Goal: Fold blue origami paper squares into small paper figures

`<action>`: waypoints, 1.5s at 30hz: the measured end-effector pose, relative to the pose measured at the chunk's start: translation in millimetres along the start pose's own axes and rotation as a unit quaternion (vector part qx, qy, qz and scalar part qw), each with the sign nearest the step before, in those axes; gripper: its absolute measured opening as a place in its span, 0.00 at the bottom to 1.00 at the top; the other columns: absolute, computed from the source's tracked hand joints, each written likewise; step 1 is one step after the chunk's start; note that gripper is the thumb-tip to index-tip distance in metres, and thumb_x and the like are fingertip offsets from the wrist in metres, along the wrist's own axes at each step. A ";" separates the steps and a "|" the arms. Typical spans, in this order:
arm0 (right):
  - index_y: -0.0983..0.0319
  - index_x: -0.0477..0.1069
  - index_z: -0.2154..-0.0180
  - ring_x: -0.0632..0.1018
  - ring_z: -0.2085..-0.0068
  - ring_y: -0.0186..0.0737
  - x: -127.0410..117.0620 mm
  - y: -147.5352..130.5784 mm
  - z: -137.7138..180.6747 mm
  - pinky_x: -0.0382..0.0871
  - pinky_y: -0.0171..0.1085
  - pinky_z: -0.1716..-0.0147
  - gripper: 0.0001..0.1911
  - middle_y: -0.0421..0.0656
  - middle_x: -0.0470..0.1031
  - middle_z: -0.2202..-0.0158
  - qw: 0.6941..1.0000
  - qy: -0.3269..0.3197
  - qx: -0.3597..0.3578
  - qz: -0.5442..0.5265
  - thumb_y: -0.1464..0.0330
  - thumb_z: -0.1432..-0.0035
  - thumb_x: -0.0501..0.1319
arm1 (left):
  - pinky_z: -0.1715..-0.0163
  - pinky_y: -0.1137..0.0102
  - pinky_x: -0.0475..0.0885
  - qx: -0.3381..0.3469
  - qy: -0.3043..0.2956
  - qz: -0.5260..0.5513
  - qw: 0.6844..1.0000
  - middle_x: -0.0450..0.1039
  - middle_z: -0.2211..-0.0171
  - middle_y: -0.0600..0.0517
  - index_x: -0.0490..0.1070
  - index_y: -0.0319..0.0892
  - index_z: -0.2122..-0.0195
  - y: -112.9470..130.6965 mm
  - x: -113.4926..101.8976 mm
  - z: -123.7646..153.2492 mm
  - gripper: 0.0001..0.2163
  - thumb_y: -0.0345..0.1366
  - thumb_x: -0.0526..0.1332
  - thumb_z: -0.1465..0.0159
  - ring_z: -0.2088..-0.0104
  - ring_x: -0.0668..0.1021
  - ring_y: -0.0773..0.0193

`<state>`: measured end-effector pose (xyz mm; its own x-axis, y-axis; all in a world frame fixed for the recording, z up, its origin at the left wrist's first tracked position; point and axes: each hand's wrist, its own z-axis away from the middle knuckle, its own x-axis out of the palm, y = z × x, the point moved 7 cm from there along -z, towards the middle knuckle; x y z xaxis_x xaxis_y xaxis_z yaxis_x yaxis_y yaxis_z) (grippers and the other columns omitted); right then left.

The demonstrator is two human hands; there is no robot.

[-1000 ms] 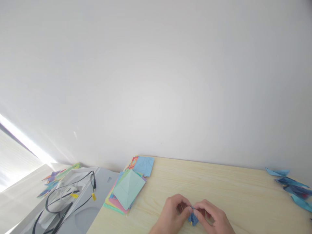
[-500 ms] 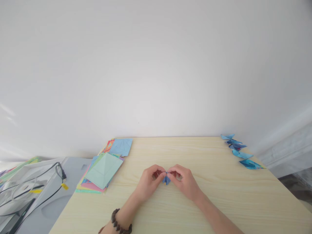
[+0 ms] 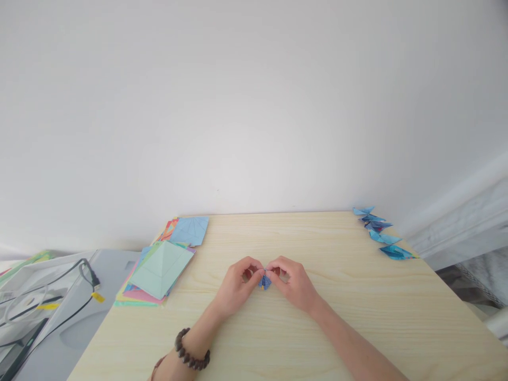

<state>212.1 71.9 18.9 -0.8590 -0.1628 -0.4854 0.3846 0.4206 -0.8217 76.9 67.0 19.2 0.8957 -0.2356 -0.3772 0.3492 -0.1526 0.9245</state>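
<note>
Between my two hands is a small piece of folded blue paper (image 3: 264, 283), patterned with a touch of yellow at its lower tip. My left hand (image 3: 240, 283), with a dark beaded bracelet (image 3: 191, 355) on the wrist, pinches the paper's upper left between thumb and fingers. Opposite it, my right hand (image 3: 292, 283) pinches the upper right side the same way. The fingertips nearly meet and cover the top of the paper, so only its lower fan-like part shows.
A stack of coloured paper squares (image 3: 161, 270) lies at the table's left, with blue sheets (image 3: 191, 230) behind it. Several folded blue paper pieces (image 3: 397, 252) line the right edge. Left of the wooden table (image 3: 278, 344) are cables (image 3: 85, 275) in a white tray.
The whole view has shifted slightly, so everything sits a little higher and further left. Both hands keep their pinch on the folded blue paper.
</note>
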 end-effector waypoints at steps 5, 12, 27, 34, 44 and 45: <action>0.60 0.70 0.69 0.70 0.72 0.33 -2.2 3.5 -0.8 0.64 0.33 0.69 0.06 0.39 0.72 0.72 1.000 0.013 0.013 -0.009 0.67 0.43 0.56 | 0.67 0.71 0.68 -0.008 0.009 0.063 0.998 0.71 0.70 0.49 0.69 0.38 0.67 -3.7 -1.4 -1.7 0.11 0.41 0.56 0.38 0.69 0.74 0.65; 0.61 0.70 0.69 0.69 0.72 0.34 -8.9 9.8 -2.0 0.64 0.33 0.69 0.07 0.40 0.73 0.72 0.998 0.049 0.032 -0.027 0.65 0.42 0.56 | 0.64 0.69 0.71 -0.019 0.031 0.136 0.990 0.71 0.65 0.49 0.68 0.39 0.63 -14.7 -7.7 -4.5 0.10 0.41 0.57 0.39 0.68 0.73 0.66; 0.60 0.70 0.68 0.70 0.71 0.33 -3.8 8.5 -0.5 0.63 0.33 0.70 0.06 0.40 0.73 0.70 0.999 0.034 0.000 -0.006 0.64 0.45 0.59 | 0.62 0.67 0.73 -0.024 -0.009 0.079 0.997 0.75 0.66 0.47 0.72 0.38 0.64 -19.2 2.2 -2.4 0.10 0.40 0.60 0.42 0.64 0.77 0.61; 0.60 0.69 0.68 0.70 0.70 0.31 -3.0 8.0 -0.6 0.62 0.32 0.69 0.05 0.39 0.73 0.70 1.000 0.020 -0.005 -0.005 0.66 0.44 0.58 | 0.59 0.66 0.72 -0.029 -0.014 0.066 0.997 0.75 0.64 0.46 0.72 0.37 0.63 -20.2 3.1 -2.9 0.11 0.39 0.60 0.41 0.63 0.77 0.61; 0.60 0.69 0.70 0.70 0.72 0.32 -7.2 7.1 -1.1 0.61 0.33 0.71 0.06 0.39 0.73 0.71 0.998 0.048 -0.017 -0.022 0.64 0.45 0.60 | 0.60 0.66 0.72 -0.015 0.002 0.101 0.995 0.75 0.64 0.47 0.72 0.38 0.63 -18.8 2.3 -2.8 0.09 0.38 0.61 0.42 0.64 0.77 0.62; 0.60 0.69 0.70 0.70 0.71 0.32 -7.7 6.8 -1.2 0.61 0.33 0.71 0.05 0.39 0.73 0.71 0.998 0.050 -0.018 -0.023 0.65 0.45 0.60 | 0.60 0.66 0.72 -0.016 0.006 0.105 0.994 0.75 0.64 0.47 0.72 0.38 0.63 -19.1 1.9 -2.9 0.09 0.38 0.61 0.42 0.64 0.77 0.61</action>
<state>220.9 77.0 17.4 -0.9057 -0.0938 -0.4135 0.3328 0.4470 -0.8303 72.8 72.3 1.0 0.9527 -0.2484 -0.1751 0.1623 -0.0714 0.9842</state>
